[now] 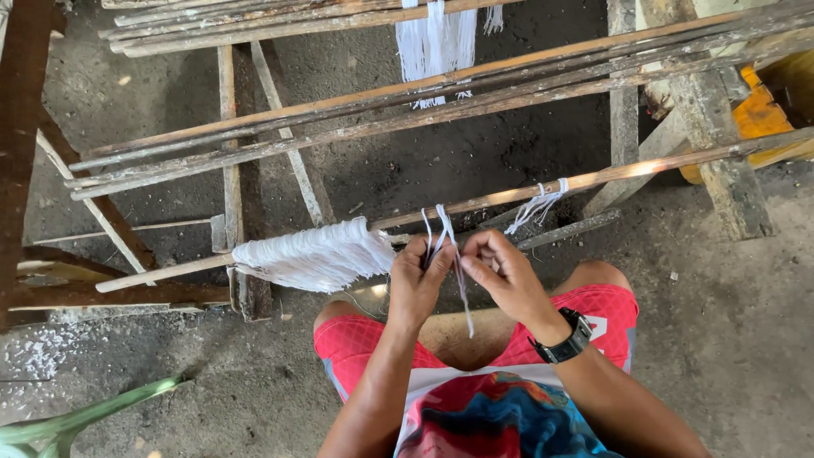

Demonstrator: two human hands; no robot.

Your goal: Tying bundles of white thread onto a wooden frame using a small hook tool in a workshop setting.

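Two hands meeting just in front of a thin pole [593,180], both pinching white strands [447,233]. Left hand [417,280] closing thumb and fingers on the strands near their upper ends, fingertips pointing up and toward the pole. Right hand [502,273] curling in from the other side, thumb and forefinger nipping the same strands, a black watch [566,341] sitting on that wrist. Strands rising a little above the fingers and trailing down between the wrists, ending loose over a wooden seat [462,339] between red shorts [356,343]. Lying thick along the pole just left of the left hand, a white bundle [309,254], nearly touching the knuckles. Hanging on the pole to the right of the right hand, well apart, a small white tie [537,203]. Crossing beyond the pole, more weathered slats [339,119], with open dark floor showing between them and the pole. Draping over the far slats near the top edge, more white threads [437,38]. Standing at the right edge, an upright post [721,153] beside something yellow [763,114]. Leaving free room: bare concrete to the right of the knees and down at lower left, where a green frame [76,420] is cutting the corner.
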